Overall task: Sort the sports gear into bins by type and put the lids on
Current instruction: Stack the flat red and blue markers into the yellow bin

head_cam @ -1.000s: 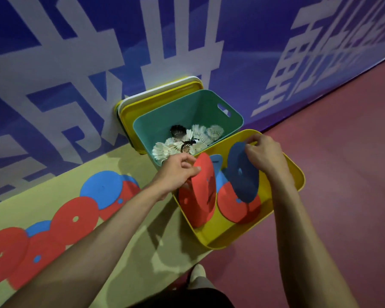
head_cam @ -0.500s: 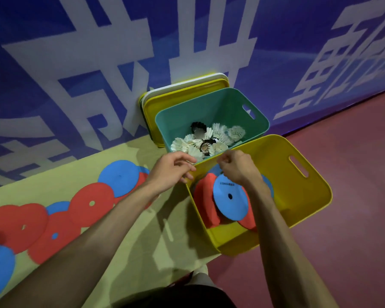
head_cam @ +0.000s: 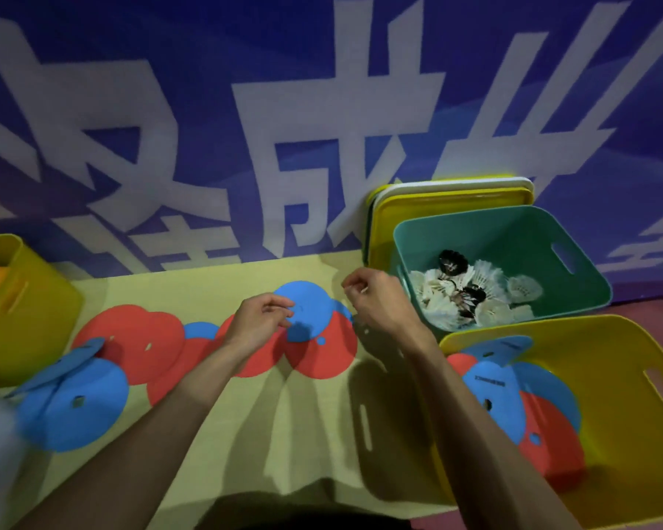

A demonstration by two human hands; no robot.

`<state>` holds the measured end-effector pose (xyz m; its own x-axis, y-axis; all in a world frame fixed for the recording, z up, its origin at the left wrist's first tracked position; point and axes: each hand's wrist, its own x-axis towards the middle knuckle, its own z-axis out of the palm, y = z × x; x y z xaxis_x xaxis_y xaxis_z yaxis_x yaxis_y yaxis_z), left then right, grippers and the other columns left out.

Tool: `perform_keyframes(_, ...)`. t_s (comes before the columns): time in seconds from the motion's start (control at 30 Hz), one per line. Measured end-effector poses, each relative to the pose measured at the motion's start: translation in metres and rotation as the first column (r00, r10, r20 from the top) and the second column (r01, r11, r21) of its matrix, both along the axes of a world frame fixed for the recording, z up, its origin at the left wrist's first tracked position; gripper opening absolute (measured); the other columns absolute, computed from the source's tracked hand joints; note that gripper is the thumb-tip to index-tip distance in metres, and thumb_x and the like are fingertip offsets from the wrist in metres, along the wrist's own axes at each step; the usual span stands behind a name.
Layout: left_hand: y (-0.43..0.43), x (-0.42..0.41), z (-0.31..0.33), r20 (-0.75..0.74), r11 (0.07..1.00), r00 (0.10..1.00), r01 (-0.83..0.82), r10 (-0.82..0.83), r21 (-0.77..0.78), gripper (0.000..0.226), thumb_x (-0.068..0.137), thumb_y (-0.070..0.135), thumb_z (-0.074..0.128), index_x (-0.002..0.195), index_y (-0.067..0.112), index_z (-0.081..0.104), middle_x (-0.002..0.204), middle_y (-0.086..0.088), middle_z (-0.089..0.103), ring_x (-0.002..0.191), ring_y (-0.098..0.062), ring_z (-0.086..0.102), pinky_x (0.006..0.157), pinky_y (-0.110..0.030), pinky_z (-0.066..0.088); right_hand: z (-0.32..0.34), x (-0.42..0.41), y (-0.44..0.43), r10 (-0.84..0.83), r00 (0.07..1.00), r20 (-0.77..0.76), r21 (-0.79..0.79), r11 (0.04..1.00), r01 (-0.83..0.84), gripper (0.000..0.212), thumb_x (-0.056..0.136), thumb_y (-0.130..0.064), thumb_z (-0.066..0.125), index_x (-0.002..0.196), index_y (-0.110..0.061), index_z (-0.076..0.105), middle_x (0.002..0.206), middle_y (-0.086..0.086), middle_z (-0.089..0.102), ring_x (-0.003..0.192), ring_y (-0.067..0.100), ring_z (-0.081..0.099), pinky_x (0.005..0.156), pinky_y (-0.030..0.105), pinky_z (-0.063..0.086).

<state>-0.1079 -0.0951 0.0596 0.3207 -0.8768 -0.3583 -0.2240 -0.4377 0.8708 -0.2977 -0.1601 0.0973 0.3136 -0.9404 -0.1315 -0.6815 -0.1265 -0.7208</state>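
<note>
Flat red and blue discs lie overlapping in a row on the yellow-green mat (head_cam: 268, 434). My left hand (head_cam: 259, 319) hovers over the left edge of a blue disc (head_cam: 309, 311), fingers loosely apart, holding nothing. My right hand (head_cam: 376, 300) hangs just right of that disc, fingers curled and empty. A red disc (head_cam: 322, 357) lies under the blue one. The yellow bin (head_cam: 605, 380) at right holds several red and blue discs (head_cam: 506, 407). Behind it, the teal bin (head_cam: 513, 239) holds white and black shuttlecocks (head_cam: 471, 296).
Yellow and white lids (head_cam: 448, 193) lean against the blue banner wall behind the teal bin. Another yellow bin (head_cam: 20, 311) with something orange inside stands at far left. More discs (head_cam: 73, 403) lie at lower left. Red floor shows at right.
Both hands left the yellow bin, leaving the discs inside it, and moved left over the discs on the mat. My view has swung left too.
</note>
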Motion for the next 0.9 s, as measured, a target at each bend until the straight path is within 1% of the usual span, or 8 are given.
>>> perform_keyframes(0.07,0.002,0.02,-0.016,0.015,0.998,0.998,-0.056,0.056,0.033,0.02,0.088,-0.003,0.051,0.098,0.006,0.065,0.089,-0.012,0.066,0.072,-0.02,0.062,0.048,-0.004,0.04,-0.014,0.016,-0.004,0.006,1.0,-0.015,0.093,0.996,-0.004,0.02,0.084,-0.014,0.053,0.097,-0.018,0.068,0.084,0.003,0.069,0.082,0.023,0.066,0.076,0.031,0.053)
perform_keyframes(0.17,0.005,0.045,-0.041,0.05,0.988,0.991,-0.128,0.125,0.082,0.022,0.086,-0.005,0.05,0.099,0.003,0.065,0.086,-0.011,0.065,0.077,-0.02,0.061,0.048,-0.004,0.04,-0.036,0.032,-0.013,0.036,0.995,-0.093,0.151,0.988,-0.022,0.026,0.086,-0.013,0.053,0.108,-0.016,0.066,0.096,0.005,0.07,0.097,0.023,0.063,0.075,0.023,0.042)
perform_keyframes(0.3,0.004,0.066,-0.071,0.07,0.968,0.974,-0.221,0.214,0.117,0.025,0.084,-0.016,0.046,0.093,-0.001,0.063,0.08,-0.005,0.068,0.057,0.008,0.059,0.053,-0.001,0.041,-0.063,0.047,-0.029,0.012,0.988,-0.155,0.235,0.972,0.025,0.031,0.087,-0.013,0.053,0.117,-0.013,0.062,0.111,0.008,0.068,0.1,0.023,0.061,0.072,0.021,0.036)
perform_keyframes(0.4,-0.001,0.08,-0.099,0.086,0.951,0.96,-0.276,0.265,0.142,0.03,0.081,-0.019,0.047,0.099,0.0,0.061,0.1,-0.013,0.069,0.087,-0.016,0.06,0.065,-0.006,0.044,-0.081,0.057,-0.039,-0.028,0.985,-0.171,0.286,0.955,0.077,0.032,0.09,-0.013,0.052,0.122,-0.011,0.057,0.116,0.011,0.065,0.088,0.018,0.055,0.066,0.02,0.034)
perform_keyframes(0.53,-0.008,0.098,-0.125,0.201,0.938,0.952,-0.272,0.23,0.216,0.037,0.077,-0.01,0.054,0.111,0.002,0.063,0.119,-0.018,0.063,0.111,-0.029,0.058,0.094,-0.033,0.045,-0.107,0.069,-0.049,-0.022,0.972,-0.233,0.319,0.943,0.098,0.036,0.09,-0.014,0.055,0.126,-0.011,0.054,0.122,0.011,0.061,0.099,0.02,0.058,0.072,0.019,0.035)
perform_keyframes(0.7,-0.026,0.108,-0.13,0.3,0.933,0.945,-0.222,0.134,0.285,0.047,0.076,0.001,0.065,0.122,0.004,0.06,0.126,-0.019,0.058,0.124,-0.03,0.048,0.106,-0.033,0.031,-0.138,0.086,-0.056,-0.1,0.952,-0.29,0.38,0.901,0.21,0.048,0.088,-0.007,0.049,0.135,-0.007,0.041,0.13,0.019,0.052,0.113,0.035,0.054,0.086,0.034,0.044)
perform_keyframes(0.8,-0.036,0.11,-0.139,0.333,0.914,0.941,-0.186,0.06,0.361,0.058,0.074,0.016,0.072,0.129,0.012,0.054,0.132,-0.014,0.051,0.132,-0.025,0.035,0.107,-0.028,0.017,-0.151,0.096,-0.055,-0.174,0.934,-0.312,0.386,0.875,0.293,0.06,0.085,-0.01,0.055,0.139,-0.002,0.03,0.134,0.021,0.046,0.122,0.04,0.046,0.1,0.044,0.042)
perform_keyframes(0.9,-0.04,0.106,-0.146,0.334,0.903,0.941,-0.188,0.053,0.386,0.066,0.071,0.023,0.076,0.131,0.015,0.049,0.133,-0.013,0.046,0.13,-0.028,0.033,0.107,-0.03,0.017,-0.159,0.103,-0.055,-0.258,0.909,-0.327,0.391,0.839,0.378,0.065,0.083,-0.012,0.057,0.142,-0.007,0.029,0.14,0.019,0.038,0.128,0.04,0.038,0.106,0.05,0.037)
